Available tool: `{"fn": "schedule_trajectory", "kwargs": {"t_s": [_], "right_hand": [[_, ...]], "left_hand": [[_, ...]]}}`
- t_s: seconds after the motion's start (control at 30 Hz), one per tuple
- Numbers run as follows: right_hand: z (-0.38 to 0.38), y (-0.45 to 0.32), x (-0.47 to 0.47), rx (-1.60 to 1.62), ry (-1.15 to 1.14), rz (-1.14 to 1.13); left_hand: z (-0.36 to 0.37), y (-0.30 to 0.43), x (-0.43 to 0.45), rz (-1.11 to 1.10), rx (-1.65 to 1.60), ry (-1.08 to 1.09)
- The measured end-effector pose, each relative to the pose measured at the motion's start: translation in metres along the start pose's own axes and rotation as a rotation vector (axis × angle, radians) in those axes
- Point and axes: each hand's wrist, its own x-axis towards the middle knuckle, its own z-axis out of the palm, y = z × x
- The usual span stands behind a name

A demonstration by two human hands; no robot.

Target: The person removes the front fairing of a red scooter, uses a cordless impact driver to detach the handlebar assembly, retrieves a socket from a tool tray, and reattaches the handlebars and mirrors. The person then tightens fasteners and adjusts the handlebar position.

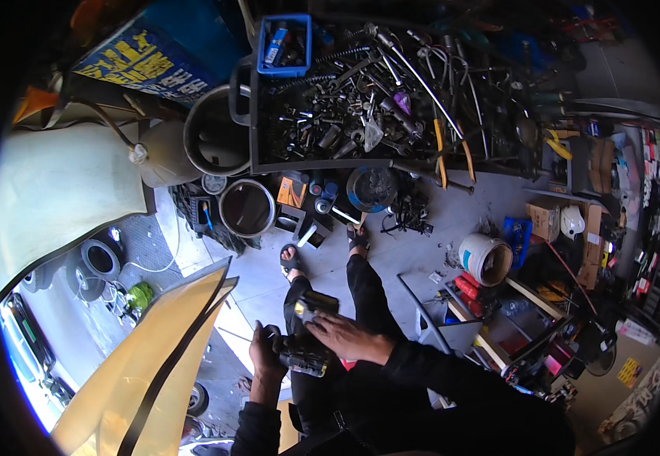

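My left hand (267, 353) is closed around a dark cordless power tool (301, 354), apparently a drill, held low in front of my body. A thin rod, perhaps its bit, points left from it. My right hand (344, 336) holds a blocky black and yellow piece (315, 305), which looks like a battery pack, just above the tool. The right palm hides part of both, so I cannot tell whether they touch. Beyond my feet, a large black metal tray (330, 166) holds wrenches, sockets and other loose metal parts.
A blue plastic bin (284, 73) sits in the tray's left corner. On the floor stand a round pan of dark liquid (247, 208), an orange box (292, 191) and a white bucket (485, 259). Translucent yellowish sheets (153, 365) rise at left. A metal frame (495, 347) lies at right.
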Motion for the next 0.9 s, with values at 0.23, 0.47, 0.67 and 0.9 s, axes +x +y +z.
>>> {"fn": "schedule_trajectory", "kwargs": {"t_s": [0.23,0.47,0.67,0.9], "right_hand": [[-0.232,0.109,0.01,0.263,0.424,0.138],[-0.381,0.192,0.111,-0.454,0.708,0.117],[-0.373,0.231,0.128,-0.593,0.617,0.15],[-0.388,0.244,0.079,-0.377,0.765,0.197]], "left_hand": [[-0.041,-0.048,0.069,0.311,0.725,0.355],[-0.144,-0.131,0.095,0.342,1.422,0.311],[-0.137,-0.178,0.07,0.051,1.317,0.506],[-0.16,-0.221,0.051,0.26,1.545,0.357]]}}
